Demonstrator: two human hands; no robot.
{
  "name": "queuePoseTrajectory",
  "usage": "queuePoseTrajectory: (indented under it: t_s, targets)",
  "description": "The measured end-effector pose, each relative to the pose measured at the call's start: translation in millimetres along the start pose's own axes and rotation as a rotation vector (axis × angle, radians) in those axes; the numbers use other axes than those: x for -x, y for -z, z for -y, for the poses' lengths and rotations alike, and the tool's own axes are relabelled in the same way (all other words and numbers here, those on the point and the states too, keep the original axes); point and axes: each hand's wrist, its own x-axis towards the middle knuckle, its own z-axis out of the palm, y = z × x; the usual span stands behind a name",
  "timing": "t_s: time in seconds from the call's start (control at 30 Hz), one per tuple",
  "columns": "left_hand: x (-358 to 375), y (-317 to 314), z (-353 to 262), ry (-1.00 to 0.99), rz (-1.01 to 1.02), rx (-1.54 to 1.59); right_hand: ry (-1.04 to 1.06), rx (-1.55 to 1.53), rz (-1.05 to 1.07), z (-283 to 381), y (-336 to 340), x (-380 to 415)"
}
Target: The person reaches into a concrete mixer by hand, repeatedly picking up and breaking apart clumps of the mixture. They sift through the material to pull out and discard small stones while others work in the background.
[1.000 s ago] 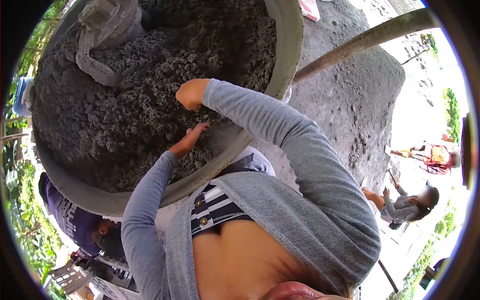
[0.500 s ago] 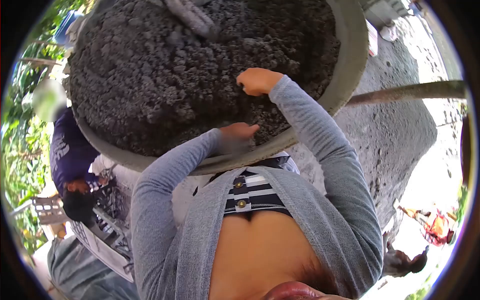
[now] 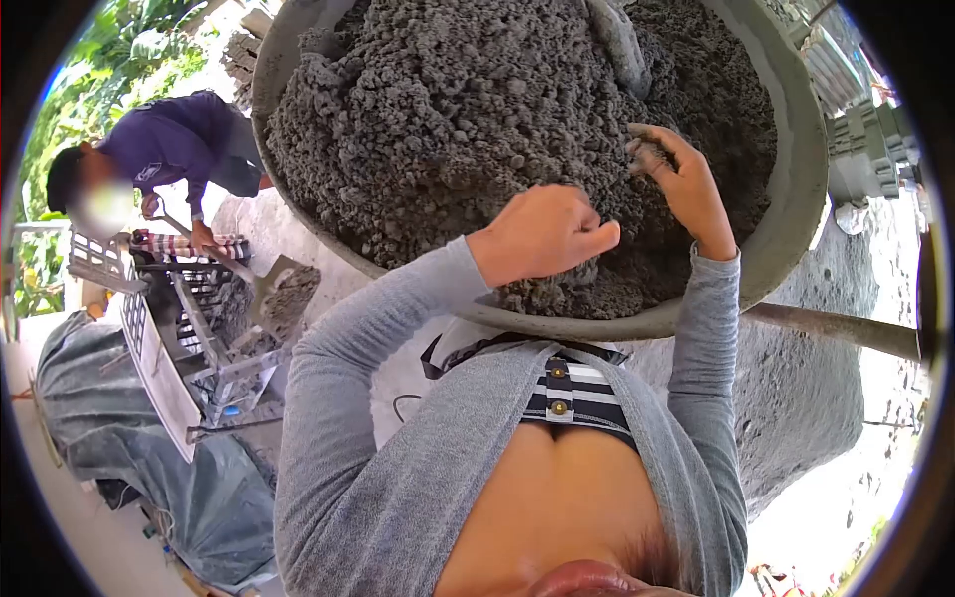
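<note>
A wide round basin (image 3: 804, 149) holds a heap of lumpy grey cement mix (image 3: 438, 129). Over the near side of the heap is my left hand (image 3: 542, 234), its fingers curled under and its thumb sticking out to the right. What those fingers hold, if anything, is hidden. To the right, my right hand (image 3: 686, 189) hovers over the mix, fingers bent but apart, with grey smears on the fingertips. Beyond it, a cement-coated rod or handle (image 3: 619, 45) pokes into the heap; its lower end is buried.
At left, another person in a purple shirt (image 3: 169, 139) bends over a shovel (image 3: 264, 289) loaded with grey mix, beside a slatted metal frame (image 3: 214, 348). A tarp (image 3: 199, 497) covers something below. A pole (image 3: 836, 328) extends right from the basin, above a grey pile (image 3: 806, 398).
The view has shifted, so the basin appears farther right. My left hand has moved up over the mix. My right hand's fingers have spread. The co-worker and a loaded shovel are now plainly visible.
</note>
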Motion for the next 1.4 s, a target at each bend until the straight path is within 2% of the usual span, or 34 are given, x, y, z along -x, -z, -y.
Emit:
queuePoseTrajectory:
  t_s: [0.07,0.13,0.2,0.27,0.33,0.4,0.47,0.53,0.6,0.63,0.67,0.73,0.77,0.8,0.83,0.87,0.9,0.93,0.97,1.0,1.07,1.1,1.13,1.2,1.33,1.37,1.4]
  targets:
    - [-0.2,21.6,1.8,-0.18,-0.257,-0.026,-0.01,-0.187,-0.112,6.8,6.5,6.8]
    - [2.3,42.6,0.6,-0.186,-0.395,0.0,-0.03,-0.138,-0.133,18.7,12.9,13.9]
    - [4.6,58.0,8.1,-0.339,-0.507,0.01,0.038,-0.145,-0.161,22.9,18.6,23.8]
    - [12.8,73.5,0.8,-0.254,-0.624,0.068,0.069,-0.149,-0.182,26.1,23.8,33.1]
    - [15.1,89.2,9.2,-0.36,-0.696,-0.051,0.119,-0.089,-0.199,30.0,31.3,42.0]
    - [14.2,95.5,27.1,-0.371,-0.738,0.037,0.143,-0.055,-0.216,38.9,32.3,48.7]
    - [11.4,101.8,41.0,-0.428,-0.796,-0.05,0.18,-0.056,-0.226,46.7,31.5,54.2]
    - [5.0,97.8,44.6,-0.424,-0.85,-0.016,0.208,-0.164,-0.206,53.9,21.0,55.0]
    - [1.4,95.1,48.6,-0.288,-0.766,-0.075,0.2,-0.387,-0.184,61.3,3.8,48.0]
    - [-14.1,84.5,39.9,-0.557,-0.87,0.094,0.175,-0.484,-0.147,67.1,-8.9,42.5]
    - [-17.3,82.5,40.0,-0.563,-0.863,0.095,0.177,-0.484,-0.156,72.9,-20.9,37.2]
    - [-24.4,80.4,44.8,-0.304,-0.732,0.365,0.21,-0.604,-0.137,81.0,-42.0,26.2]
    - [-38.2,72.6,36.9,-0.305,-0.828,0.456,0.216,-0.612,-0.127,81.5,-51.5,20.1]
    - [-36.6,69.1,18.1,-0.173,-0.831,0.405,0.208,-0.679,-0.176,81.5,-64.0,13.5]
    - [-46.3,61.5,12.7,-0.207,-0.895,0.273,0.199,-0.747,-0.219,79.0,-74.7,7.6]
    - [-52.1,52.8,-0.1,-0.179,-0.918,0.447,0.204,-0.759,-0.193,69.4,-81.0,0.4]
    - [-57.2,49.9,-0.1,-0.229,-0.996,0.341,0.527,-0.142,-0.452,56.2,-84.6,-6.6]
    - [-63.5,47.1,3.9,-0.177,-0.984,0.441,0.819,0.5,-0.69,52.0,-90.4,-13.1]
    - [-64.8,46.9,0.1,-0.135,-1.005,0.445,0.424,-0.234,-0.583,69.1,-107.7,-9.6]
    - [-63.2,49.2,-1.0,0.073,-0.951,0.346,0.403,-0.441,-0.604,67.4,-116.8,-11.7]
    - [-66.0,40.3,0.8,-0.015,-1.082,0.448,0.429,-0.181,-0.617,49.5,-118.7,-18.2]
    - [-70.4,33.0,7.0,-0.039,-1.154,0.389,0.242,-0.668,-0.626,55.2,-126.1,-23.2]
    - [-74.2,27.9,13.2,-0.065,-1.223,0.329,0.198,-0.856,-0.508,60.6,-122.9,-19.9]
    - [-72.9,24.4,15.6,-0.008,-1.215,0.342,0.082,-0.921,-0.554,68.0,-124.3,-23.6]
    - [-77.5,19.0,25.0,0.062,-1.232,0.364,0.012,-0.971,-0.525,62.4,-126.4,-29.8]
    - [-72.9,20.6,22.0,0.1,-1.136,0.368,-0.02,-1.021,-0.481,55.0,-123.7,-32.8]
    - [-76.4,19.8,25.2,0.098,-1.14,0.369,-0.017,-1.019,-0.479,43.9,-121.9,-39.5]
